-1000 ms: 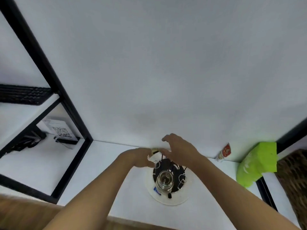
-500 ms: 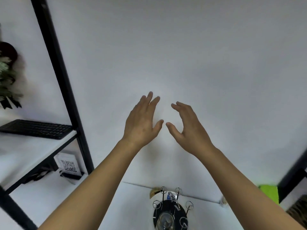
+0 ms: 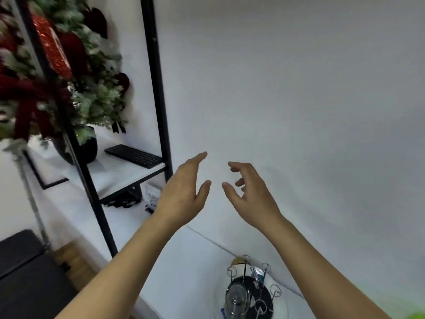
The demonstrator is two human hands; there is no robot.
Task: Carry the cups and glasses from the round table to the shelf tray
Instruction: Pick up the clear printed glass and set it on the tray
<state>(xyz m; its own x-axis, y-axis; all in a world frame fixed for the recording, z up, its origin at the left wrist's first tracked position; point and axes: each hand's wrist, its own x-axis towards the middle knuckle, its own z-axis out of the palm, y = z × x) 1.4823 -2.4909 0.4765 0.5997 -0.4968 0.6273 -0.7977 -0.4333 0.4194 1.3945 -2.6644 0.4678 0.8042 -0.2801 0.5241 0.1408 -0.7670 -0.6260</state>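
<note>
Head view: both bare hands up in front of a plain white wall, nothing in either one.
Left hand (image 3: pixel 184 192): raised, fingers straight and together, thumb out to the side, palm turned toward the other hand, holding nothing.
Right hand (image 3: pixel 249 194): raised beside it, fingers loosely curled inward, thumb pointing at the left thumb, holding nothing; a clear gap between the 2 hands.
Shelf tray: round white tray (image 3: pixel 281 306) low in the frame on the white shelf surface (image 3: pixel 190 268), just below and between the forearms.
Rack on the tray: black-based wire cup rack with looped metal prongs (image 3: pixel 253 288) stands upright on it.
Glass: 1 clear glass (image 3: pixel 236 300) sits at the rack's near left side, seen from above; how it rests I cannot tell.
Behind the rack: a small yellowish object (image 3: pixel 238 261) against the wall, too blurred to name.
Frame: black metal shelving posts (image 3: pixel 156 88) rise on the left.
Upper shelf: a flat black keyboard (image 3: pixel 134 155) lies beside a dark round pot of frosted green foliage with red trimmings (image 3: pixel 69 77).
Lower level: a white card with a printed code (image 3: pixel 152 196) leans just left of the left hand.
</note>
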